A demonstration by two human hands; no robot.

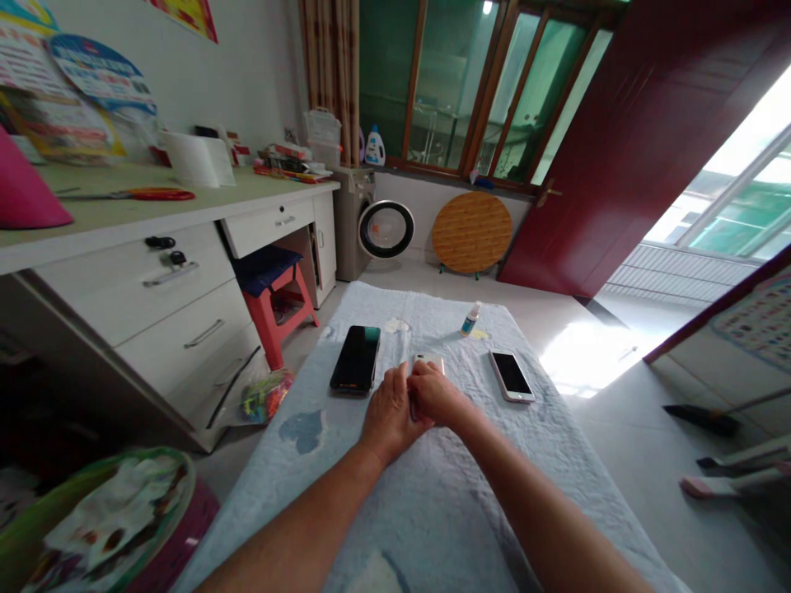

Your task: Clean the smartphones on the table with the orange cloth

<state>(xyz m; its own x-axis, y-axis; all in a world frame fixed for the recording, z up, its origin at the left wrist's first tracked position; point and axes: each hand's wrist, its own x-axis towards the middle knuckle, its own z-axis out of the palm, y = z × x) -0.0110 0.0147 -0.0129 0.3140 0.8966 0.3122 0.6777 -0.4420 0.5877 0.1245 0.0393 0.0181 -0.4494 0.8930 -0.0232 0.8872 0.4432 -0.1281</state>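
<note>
- Nearest the camera: left forearm (pixel 318 519) entering from 7 o'clock and right forearm (pixel 521 494) from 5 o'clock, both bare, over a pale blue cloth (pixel 438 511).
- Ahead, at the centre: left hand (pixel 389 403) and right hand (pixel 436 391) together, fingers overlapping on a pale phone-like slab (pixel 437 360); mostly hidden, with only a far part showing at 12 o'clock. Cannot tell how firmly held.
- Around the hands: black phone (pixel 355 360) near, at 10 o'clock; white-edged phone (pixel 512 377) well apart, at 3 o'clock; small bottle (pixel 470 319) at 1 o'clock, apparently standing.
- Likeliest trouble: a skid of the slab, from uneven finger pressure on soft fabric.
- Also possible: a nudge to the black phone, from a leftward swing of the knuckles; a toppled bottle, from a tug on the wrinkled cloth.
</note>
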